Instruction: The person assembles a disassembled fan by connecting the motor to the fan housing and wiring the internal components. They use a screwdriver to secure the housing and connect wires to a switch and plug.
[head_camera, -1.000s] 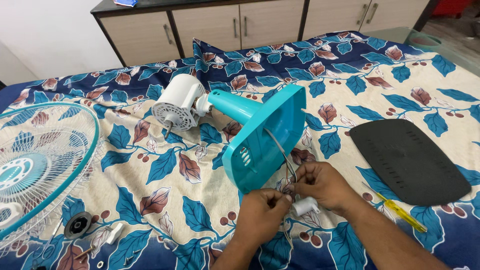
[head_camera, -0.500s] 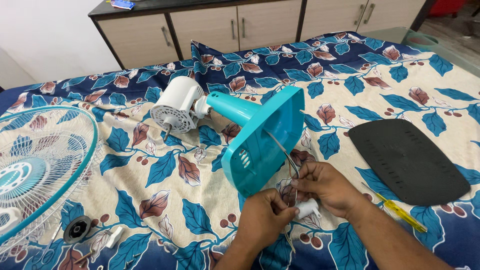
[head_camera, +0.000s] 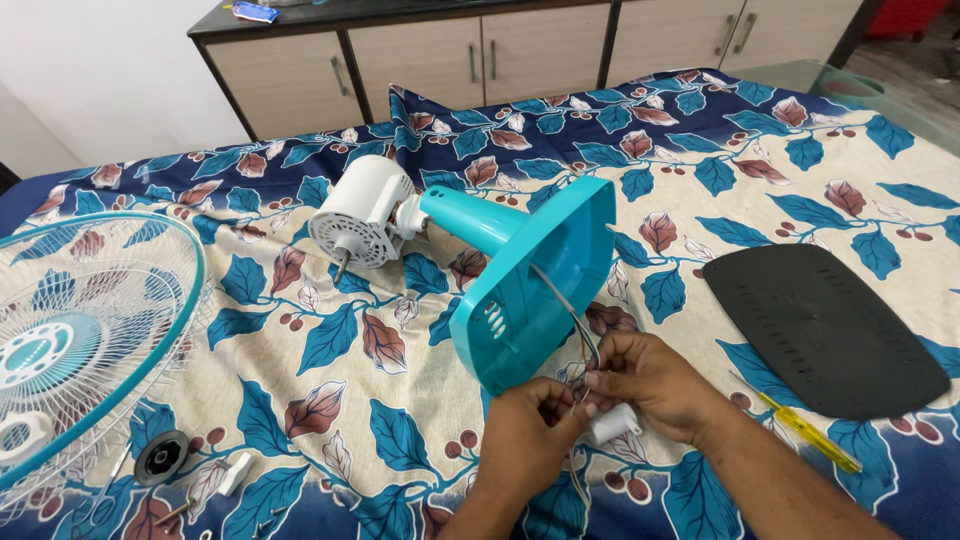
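Blue packet (head_camera: 258, 11) on cabinet top (head_camera: 400, 8).

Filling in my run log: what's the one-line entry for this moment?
left hand: pinching wires | right hand: holding wires, white part | teal fan base: tipped on bedsheet | black cover: off, at right

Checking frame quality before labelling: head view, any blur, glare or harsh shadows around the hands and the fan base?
Head view: even, soft light, with only faint shadows under the left hand and right hand; the teal fan base is sharp with no glare; the thin wires are resolved but fine; the black base cover reads dull matte; wide-lens bending shows along the cabinet at the top edge.
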